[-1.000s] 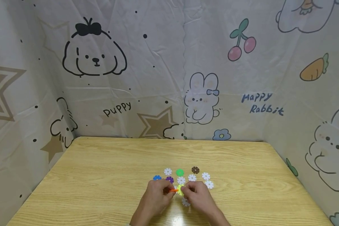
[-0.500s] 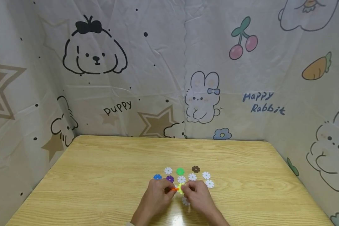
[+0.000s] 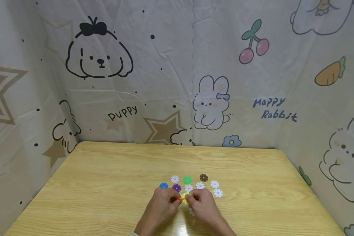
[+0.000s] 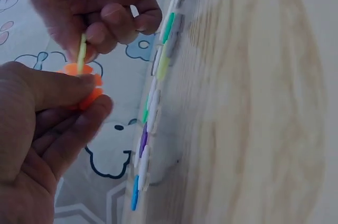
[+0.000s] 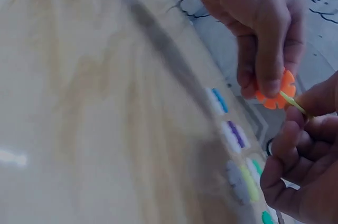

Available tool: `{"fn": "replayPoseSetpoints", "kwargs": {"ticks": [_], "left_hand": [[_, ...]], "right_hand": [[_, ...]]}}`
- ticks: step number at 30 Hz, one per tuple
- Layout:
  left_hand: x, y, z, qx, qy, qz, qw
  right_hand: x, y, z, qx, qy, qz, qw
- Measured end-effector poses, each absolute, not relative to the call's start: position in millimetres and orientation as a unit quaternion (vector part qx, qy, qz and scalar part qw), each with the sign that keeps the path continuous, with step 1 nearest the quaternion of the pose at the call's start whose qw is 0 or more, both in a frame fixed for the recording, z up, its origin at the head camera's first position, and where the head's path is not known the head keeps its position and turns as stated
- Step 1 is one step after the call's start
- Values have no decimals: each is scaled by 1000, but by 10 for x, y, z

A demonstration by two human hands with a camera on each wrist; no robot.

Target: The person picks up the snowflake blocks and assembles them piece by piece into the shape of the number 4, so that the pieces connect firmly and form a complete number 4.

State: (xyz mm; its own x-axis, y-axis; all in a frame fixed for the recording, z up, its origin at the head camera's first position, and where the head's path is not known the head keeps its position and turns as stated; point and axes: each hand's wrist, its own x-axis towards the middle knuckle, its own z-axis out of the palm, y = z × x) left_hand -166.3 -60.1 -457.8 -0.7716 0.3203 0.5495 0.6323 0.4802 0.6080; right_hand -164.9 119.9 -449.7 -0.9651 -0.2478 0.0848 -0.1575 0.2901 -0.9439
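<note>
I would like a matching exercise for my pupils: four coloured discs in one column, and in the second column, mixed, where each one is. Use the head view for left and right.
Discs:
1. orange disc
2. blue disc
3. brown disc
4. purple disc

Places:
A. to the right of the green disc, in the far row
B. pinched in the left hand
C. next on the right after the blue one
D. leftmost visible disc on the table

Pairs: 1-B, 2-D, 3-A, 4-C

One orange disc (image 5: 274, 100), one blue (image 3: 163, 185), one purple (image 3: 176, 187), one brown (image 3: 204, 177) — at least six white (image 3: 218, 193).
</note>
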Motion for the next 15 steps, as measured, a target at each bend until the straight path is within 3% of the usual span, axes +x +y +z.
{"fn": "replayPoseSetpoints", "kwargs": {"ticks": [15], "left_hand": [[-1683,-661,-4551,-290,-841,-442,114]], "right_hand": [[-1644,1277,-4423,-134,806,-569,91]]}}
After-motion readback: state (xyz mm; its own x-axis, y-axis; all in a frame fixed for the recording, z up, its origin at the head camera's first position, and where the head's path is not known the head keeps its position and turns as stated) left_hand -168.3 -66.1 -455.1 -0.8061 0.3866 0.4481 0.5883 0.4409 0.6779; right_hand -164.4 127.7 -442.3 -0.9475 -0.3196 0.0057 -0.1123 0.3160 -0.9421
